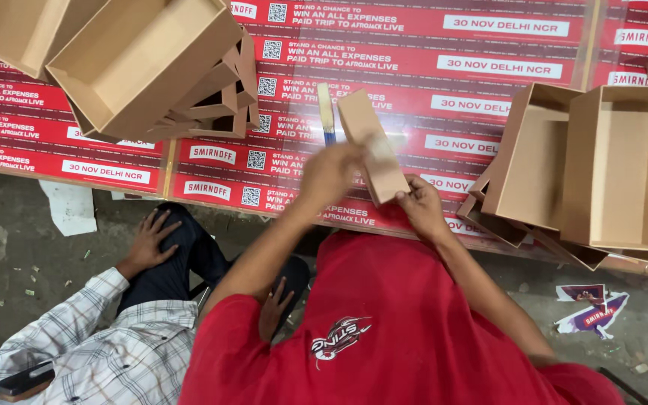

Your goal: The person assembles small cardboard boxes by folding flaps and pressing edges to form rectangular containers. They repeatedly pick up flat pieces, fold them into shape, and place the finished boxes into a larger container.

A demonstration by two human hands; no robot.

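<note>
My left hand (329, 176) is blurred with motion and grips a small flat brush (326, 111) with a pale handle and a blue band, which points away from me. My right hand (421, 206) holds the near end of a narrow brown cardboard box piece (369, 142), tilted over the table's front edge. The brush sits just left of the cardboard, close to its surface. Both my arms come out of a red shirt at the bottom of the view.
Red printed sheets (429, 67) under clear film cover the table. Stacked open brown boxes stand at the upper left (144, 67) and at the right (601, 165). A person in a checked shirt sits at the lower left, one hand (148, 241) on a knee. Paper scraps (590, 311) litter the floor.
</note>
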